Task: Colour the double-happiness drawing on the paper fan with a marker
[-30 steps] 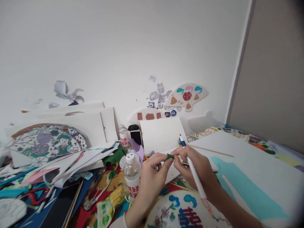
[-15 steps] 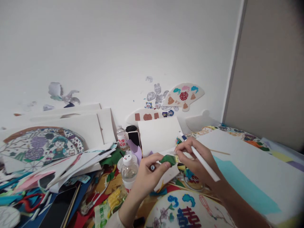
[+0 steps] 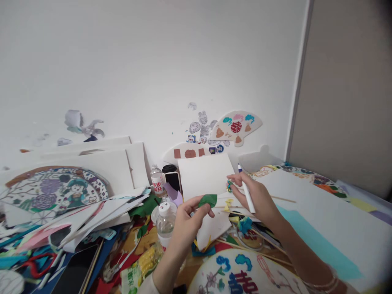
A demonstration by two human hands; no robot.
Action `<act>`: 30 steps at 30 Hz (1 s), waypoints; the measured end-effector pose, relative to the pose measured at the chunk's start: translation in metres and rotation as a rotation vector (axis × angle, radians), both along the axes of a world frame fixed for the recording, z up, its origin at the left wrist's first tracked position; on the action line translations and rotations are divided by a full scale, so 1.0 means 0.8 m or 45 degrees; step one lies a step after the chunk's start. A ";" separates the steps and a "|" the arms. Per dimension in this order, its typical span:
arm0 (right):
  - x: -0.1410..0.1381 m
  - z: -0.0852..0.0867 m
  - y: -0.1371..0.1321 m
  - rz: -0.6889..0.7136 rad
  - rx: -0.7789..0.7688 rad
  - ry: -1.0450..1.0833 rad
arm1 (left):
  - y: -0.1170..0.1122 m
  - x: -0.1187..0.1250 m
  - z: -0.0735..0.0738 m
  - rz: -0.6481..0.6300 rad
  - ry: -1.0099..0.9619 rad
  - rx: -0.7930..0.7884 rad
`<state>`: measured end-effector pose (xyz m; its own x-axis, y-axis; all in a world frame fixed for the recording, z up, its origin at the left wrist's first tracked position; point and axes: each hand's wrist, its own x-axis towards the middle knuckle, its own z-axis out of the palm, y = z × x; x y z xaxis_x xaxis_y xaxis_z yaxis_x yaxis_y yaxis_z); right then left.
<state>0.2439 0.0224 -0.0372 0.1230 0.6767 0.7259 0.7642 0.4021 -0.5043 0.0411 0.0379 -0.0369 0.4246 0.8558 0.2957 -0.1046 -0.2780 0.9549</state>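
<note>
My left hand pinches a dark green leaf-shaped paper piece between thumb and fingers. A small round end of something shows between its fingers; its kind is unclear. Off to the right, my right hand is raised, holding a white pen with a blue upper end. The pen slants down across the hand, and the fingertips overlap a small multicoloured ornament in the view. Below the hands lies a round white fan with blue clouds, red-and-blue characters and flowers. Yellow paper scraps lie beyond the leaf piece.
A clear bottle stands just left of my left forearm. Paper sheets, red scissors and a dark phone crowd the left. White board leans by the wall; a large white sheet with turquoise paper spreads right.
My right hand has moved away from the green leaf piece, up and to the right, with the pen. My left hand has shifted slightly left, still holding the leaf piece.
</note>
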 end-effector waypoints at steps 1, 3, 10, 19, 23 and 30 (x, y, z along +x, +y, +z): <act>-0.008 0.004 -0.008 0.086 -0.029 0.026 | 0.001 0.000 0.000 -0.010 -0.013 -0.024; -0.023 0.010 -0.023 0.422 -0.171 0.201 | 0.001 0.000 -0.001 -0.039 -0.038 -0.063; -0.051 0.010 -0.037 0.837 -0.357 0.598 | 0.002 0.001 -0.004 -0.110 -0.102 -0.118; -0.050 0.009 -0.033 0.671 -0.217 0.515 | 0.005 0.001 -0.006 -0.131 -0.139 -0.155; -0.036 0.009 -0.024 0.436 -0.004 0.464 | 0.006 0.001 -0.006 -0.127 -0.162 -0.163; 0.018 -0.004 0.014 0.345 0.066 0.477 | 0.002 0.002 -0.002 -0.109 -0.205 -0.176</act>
